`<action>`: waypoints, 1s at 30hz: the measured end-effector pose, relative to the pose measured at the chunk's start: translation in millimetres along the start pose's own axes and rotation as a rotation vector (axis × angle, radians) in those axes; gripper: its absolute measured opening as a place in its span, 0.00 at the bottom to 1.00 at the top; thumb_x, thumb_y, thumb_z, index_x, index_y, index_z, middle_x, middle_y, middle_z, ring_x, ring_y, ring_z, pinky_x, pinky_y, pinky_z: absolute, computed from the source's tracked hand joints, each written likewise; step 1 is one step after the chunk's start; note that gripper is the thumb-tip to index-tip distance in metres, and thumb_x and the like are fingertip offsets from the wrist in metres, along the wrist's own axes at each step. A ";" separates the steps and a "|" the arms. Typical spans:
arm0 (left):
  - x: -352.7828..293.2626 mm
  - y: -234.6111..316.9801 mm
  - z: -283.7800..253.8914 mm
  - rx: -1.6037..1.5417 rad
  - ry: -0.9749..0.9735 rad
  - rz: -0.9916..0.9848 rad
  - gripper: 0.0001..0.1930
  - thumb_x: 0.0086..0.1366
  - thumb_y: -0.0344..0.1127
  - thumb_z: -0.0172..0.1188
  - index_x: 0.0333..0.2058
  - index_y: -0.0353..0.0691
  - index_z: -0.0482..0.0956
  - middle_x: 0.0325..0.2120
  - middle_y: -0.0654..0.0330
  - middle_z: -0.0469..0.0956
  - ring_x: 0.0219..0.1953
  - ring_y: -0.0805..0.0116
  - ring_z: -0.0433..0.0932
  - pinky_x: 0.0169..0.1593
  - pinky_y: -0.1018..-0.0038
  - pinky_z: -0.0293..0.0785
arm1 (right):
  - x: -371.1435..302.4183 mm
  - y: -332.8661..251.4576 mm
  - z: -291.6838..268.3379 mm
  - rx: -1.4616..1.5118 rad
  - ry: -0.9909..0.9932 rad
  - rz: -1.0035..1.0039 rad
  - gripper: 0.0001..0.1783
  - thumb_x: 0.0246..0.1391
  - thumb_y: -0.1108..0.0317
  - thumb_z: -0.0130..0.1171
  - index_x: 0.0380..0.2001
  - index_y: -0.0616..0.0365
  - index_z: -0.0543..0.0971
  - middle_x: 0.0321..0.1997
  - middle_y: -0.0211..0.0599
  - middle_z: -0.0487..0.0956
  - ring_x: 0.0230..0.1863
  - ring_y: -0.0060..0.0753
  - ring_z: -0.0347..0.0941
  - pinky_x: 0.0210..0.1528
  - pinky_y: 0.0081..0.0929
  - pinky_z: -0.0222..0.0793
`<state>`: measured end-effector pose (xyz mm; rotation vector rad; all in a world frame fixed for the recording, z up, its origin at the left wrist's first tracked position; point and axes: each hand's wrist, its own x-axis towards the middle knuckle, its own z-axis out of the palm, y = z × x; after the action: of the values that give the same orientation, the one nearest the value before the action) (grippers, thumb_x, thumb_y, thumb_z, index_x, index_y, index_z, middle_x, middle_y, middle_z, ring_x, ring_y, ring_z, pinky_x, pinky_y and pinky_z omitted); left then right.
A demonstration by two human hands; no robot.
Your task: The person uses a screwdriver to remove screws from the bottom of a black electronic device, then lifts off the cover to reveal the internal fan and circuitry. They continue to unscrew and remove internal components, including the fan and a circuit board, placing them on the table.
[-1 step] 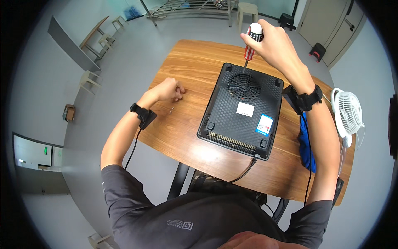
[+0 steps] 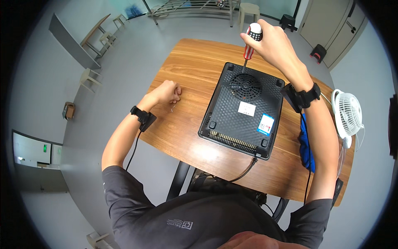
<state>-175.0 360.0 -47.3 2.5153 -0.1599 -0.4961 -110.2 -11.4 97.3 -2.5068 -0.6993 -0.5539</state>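
A black induction cooker [image 2: 243, 108] lies upside down on the wooden table [image 2: 195, 54], its round fan grille and feet facing up. My right hand [image 2: 271, 41] is closed round the handle of a screwdriver [image 2: 248, 52] with a red, white and black grip. The screwdriver stands nearly upright, its shaft coming down at the cooker's far edge, beside the grille; the tip is too small to make out. To the left of the cooker, my left hand [image 2: 167, 92] rests on the table with curled fingers. What they hold, if anything, is hidden. Small thin pieces, perhaps screws [image 2: 172, 108], lie just below it.
A black power cord [image 2: 248, 170] runs from the cooker's near edge over the table's front. At the right stand a white fan [image 2: 348, 112] and a blue cloth [image 2: 306, 145]. Black cables hang from both wrist straps. Stools [image 2: 248, 11] stand on the floor beyond.
My left hand has drawn slightly nearer to me, toward the small pieces on the table. The right hand and screwdriver look the same.
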 end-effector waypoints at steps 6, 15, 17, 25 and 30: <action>-11.7 -32.2 12.4 0.104 0.118 0.081 0.04 0.55 0.25 0.69 0.28 0.29 0.84 0.22 0.51 0.84 0.25 0.64 0.83 0.32 0.69 0.79 | 7.9 -4.8 18.4 -0.003 -0.014 0.002 0.27 0.59 0.46 0.63 0.35 0.65 0.79 0.26 0.48 0.83 0.32 0.51 0.84 0.38 0.42 0.80; -31.2 -47.9 19.8 0.020 0.131 0.126 0.06 0.55 0.25 0.69 0.32 0.32 0.85 0.29 0.50 0.85 0.33 0.58 0.85 0.39 0.68 0.80 | 10.8 -4.6 22.1 0.012 -0.040 0.024 0.27 0.59 0.46 0.64 0.34 0.66 0.79 0.25 0.51 0.82 0.31 0.52 0.83 0.38 0.42 0.79; -33.4 -51.7 19.1 0.007 0.139 0.174 0.07 0.54 0.25 0.70 0.33 0.33 0.85 0.30 0.51 0.85 0.35 0.59 0.85 0.41 0.68 0.80 | 12.5 -4.2 23.9 0.002 -0.042 0.023 0.27 0.59 0.46 0.64 0.33 0.66 0.78 0.24 0.50 0.82 0.31 0.52 0.83 0.38 0.42 0.79; -38.0 -53.8 15.9 0.000 0.097 0.164 0.08 0.56 0.24 0.69 0.35 0.32 0.84 0.34 0.54 0.84 0.37 0.61 0.84 0.43 0.69 0.80 | 27.1 7.2 30.7 0.021 -0.043 0.008 0.27 0.59 0.47 0.64 0.33 0.66 0.78 0.24 0.51 0.82 0.29 0.51 0.83 0.35 0.41 0.79; -26.2 -52.4 -3.0 -0.054 0.104 0.113 0.09 0.60 0.26 0.68 0.40 0.32 0.85 0.35 0.55 0.86 0.37 0.66 0.84 0.43 0.71 0.80 | 33.1 12.2 27.8 0.017 -0.039 0.019 0.26 0.59 0.47 0.64 0.33 0.65 0.78 0.24 0.51 0.82 0.30 0.53 0.83 0.36 0.43 0.79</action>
<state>-197.7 410.9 -65.8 2.4564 -0.2441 -0.3188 -70.4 6.6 87.2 -2.5117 -0.6911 -0.4908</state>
